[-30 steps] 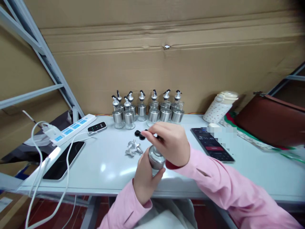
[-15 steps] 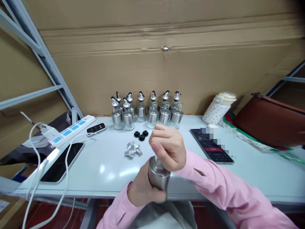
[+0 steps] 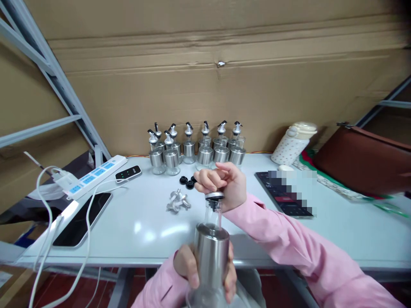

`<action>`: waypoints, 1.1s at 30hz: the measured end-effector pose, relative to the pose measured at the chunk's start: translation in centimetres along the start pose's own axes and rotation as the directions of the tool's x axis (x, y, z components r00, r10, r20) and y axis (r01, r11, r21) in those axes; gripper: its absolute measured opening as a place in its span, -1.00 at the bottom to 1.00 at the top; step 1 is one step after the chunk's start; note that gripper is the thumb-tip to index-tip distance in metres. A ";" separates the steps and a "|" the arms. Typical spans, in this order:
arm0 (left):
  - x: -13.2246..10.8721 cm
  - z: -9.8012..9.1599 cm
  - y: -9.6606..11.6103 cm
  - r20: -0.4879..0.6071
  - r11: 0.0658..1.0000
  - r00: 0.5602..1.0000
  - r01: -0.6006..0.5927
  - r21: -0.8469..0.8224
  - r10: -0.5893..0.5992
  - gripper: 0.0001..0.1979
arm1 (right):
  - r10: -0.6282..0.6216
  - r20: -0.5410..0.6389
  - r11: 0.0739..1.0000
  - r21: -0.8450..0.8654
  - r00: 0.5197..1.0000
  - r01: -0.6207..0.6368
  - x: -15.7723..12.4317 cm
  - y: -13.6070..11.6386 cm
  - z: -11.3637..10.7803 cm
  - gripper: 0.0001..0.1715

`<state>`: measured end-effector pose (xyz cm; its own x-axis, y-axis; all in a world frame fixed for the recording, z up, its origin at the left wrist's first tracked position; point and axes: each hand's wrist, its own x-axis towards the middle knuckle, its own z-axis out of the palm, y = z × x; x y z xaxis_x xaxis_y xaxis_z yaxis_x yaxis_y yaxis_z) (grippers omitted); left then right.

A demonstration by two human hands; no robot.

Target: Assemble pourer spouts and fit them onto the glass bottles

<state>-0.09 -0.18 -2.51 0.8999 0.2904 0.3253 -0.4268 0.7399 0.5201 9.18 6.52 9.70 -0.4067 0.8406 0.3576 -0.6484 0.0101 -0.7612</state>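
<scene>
A glass oil bottle with a steel sleeve (image 3: 212, 252) is upright above the table's front edge. My left hand (image 3: 189, 264) is wrapped round its sleeve from below. At the bottle's neck, my right hand (image 3: 233, 184) is closed with curled fingers over the pour spout (image 3: 214, 196); its silver collar and black stopper show below the fingers, the stopper in the neck's mouth. The spout's upper part is hidden. Just beyond lie silver spout tops (image 3: 177, 201) and black stoppers (image 3: 183, 180), one partly covered by my right hand.
Several bottles with spouts (image 3: 189, 147) stand along the cardboard wall, with 3 spoutless bottles (image 3: 236, 155) before them at right. A power strip (image 3: 96, 173), cables and a phone (image 3: 82, 220) lie left. Another phone (image 3: 282, 194), a tumbler (image 3: 293, 143) and a brown bag (image 3: 362, 160) are right.
The bottle has come more upright, showing its neck and stopper. My left hand has shifted lower with it. My right hand has rolled over, its fingers now turned leftward above the collar.
</scene>
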 end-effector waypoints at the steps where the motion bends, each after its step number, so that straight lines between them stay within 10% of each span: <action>1: -0.2 0.3 0.5 -0.027 0.999 1.000 0.014 0.041 -0.013 -0.31 | -0.002 0.011 1.000 -0.012 1.000 0.002 0.0 -0.2 0.0 -0.40; 7: -1.3 3.6 3.3 -0.579 0.844 0.801 0.198 0.498 0.154 -0.64 | -0.086 0.090 0.957 -0.269 0.992 0.108 -0.6 -1.1 0.3 -0.37; 13: -0.5 4.3 3.3 -0.594 0.706 0.731 0.222 0.673 0.336 -0.67 | -0.386 0.228 0.578 -0.695 0.894 0.427 -1.0 -0.8 0.4 -0.39; 17: 0.1 3.2 1.7 -0.587 0.791 0.746 0.136 0.596 0.314 -0.68 | -0.458 0.451 0.243 -0.766 0.766 0.596 -1.0 -0.4 -0.1 -0.40; 19: 0.2 2.5 0.5 -0.545 0.886 0.789 0.002 0.464 0.283 -0.62 | -0.492 0.404 0.308 -0.748 0.771 0.588 -1.0 -0.3 0.0 -0.38; 21: 0.4 2.0 -0.5 -0.470 0.950 0.846 -0.123 0.287 0.252 -0.54 | -0.501 0.180 0.568 -0.669 0.847 0.479 -0.8 -0.3 0.3 -0.35; 25: 0.5 1.2 -1.2 -0.293 0.977 0.935 -0.163 0.139 0.198 -0.45 | -0.109 -0.105 0.979 -0.185 0.988 0.089 0.4 -0.7 0.5 -0.30; 29: 0.0 1.5 -0.8 -0.130 0.974 0.984 -0.096 0.204 0.124 -0.41 | 0.044 -0.024 0.999 -0.030 0.999 -0.044 1.5 -1.9 -0.6 -0.31; 33: -0.9 3.3 0.9 -0.367 0.846 0.893 -0.026 0.532 0.258 -0.50 | 0.051 0.115 0.886 -0.463 0.992 0.008 0.9 -4.2 -0.9 -0.46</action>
<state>-1.62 -1.78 0.24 0.7267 0.6736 0.1347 -0.4318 0.2954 0.8522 12.14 7.73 12.70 -0.5104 0.7722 0.3784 -0.2800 0.2669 -0.9222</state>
